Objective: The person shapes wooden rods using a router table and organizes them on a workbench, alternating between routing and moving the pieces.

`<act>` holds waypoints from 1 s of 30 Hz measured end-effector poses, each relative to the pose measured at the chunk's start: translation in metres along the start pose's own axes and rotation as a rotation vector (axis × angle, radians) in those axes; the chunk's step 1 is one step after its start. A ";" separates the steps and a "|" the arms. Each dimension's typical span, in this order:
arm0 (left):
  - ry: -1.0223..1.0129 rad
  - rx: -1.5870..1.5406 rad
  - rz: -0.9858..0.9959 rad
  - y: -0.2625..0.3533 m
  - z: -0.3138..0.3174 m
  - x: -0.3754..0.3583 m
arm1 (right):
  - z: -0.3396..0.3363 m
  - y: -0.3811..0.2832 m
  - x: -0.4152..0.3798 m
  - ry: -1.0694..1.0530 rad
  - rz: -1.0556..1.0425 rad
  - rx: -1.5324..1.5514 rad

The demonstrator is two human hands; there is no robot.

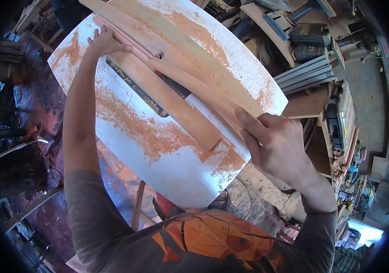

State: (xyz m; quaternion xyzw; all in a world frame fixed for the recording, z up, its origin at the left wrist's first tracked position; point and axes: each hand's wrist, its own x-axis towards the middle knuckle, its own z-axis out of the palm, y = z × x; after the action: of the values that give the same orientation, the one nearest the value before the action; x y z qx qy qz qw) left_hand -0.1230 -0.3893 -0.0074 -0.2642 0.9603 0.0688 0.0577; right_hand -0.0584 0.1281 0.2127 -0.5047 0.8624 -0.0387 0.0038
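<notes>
My left hand (106, 44) lies with its fingers spread over the far part of a long wooden strip (199, 85), thumb pointing right. At the near end of this strip my right hand (276, 143) has its fingers closed on the wood, the index finger stretched along it. A shorter flat board (172, 107) lies to the left of the strip, its far end by my left hand. Along the strip's right side runs a wide wooden board (185, 43) with a round hole. All of them rest on a white tabletop (158, 170) strewn with sawdust.
A dark slot (135, 86) with shavings in it opens in the tabletop, left of the flat board. On the right stand a wooden cabinet (310, 102), grey metal profiles (303, 75) and black cases (310, 38). Cluttered floor lies to the left.
</notes>
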 end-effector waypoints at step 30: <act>0.252 -0.518 -0.428 -0.112 -0.007 0.116 | -0.033 0.013 0.036 0.474 0.291 0.306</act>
State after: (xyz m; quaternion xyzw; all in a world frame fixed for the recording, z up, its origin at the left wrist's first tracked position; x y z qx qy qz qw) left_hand -0.1646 -0.5432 -0.0289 -0.4718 0.8335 0.2629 -0.1170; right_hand -0.0889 0.1056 0.2459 -0.3468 0.8866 -0.2834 -0.1158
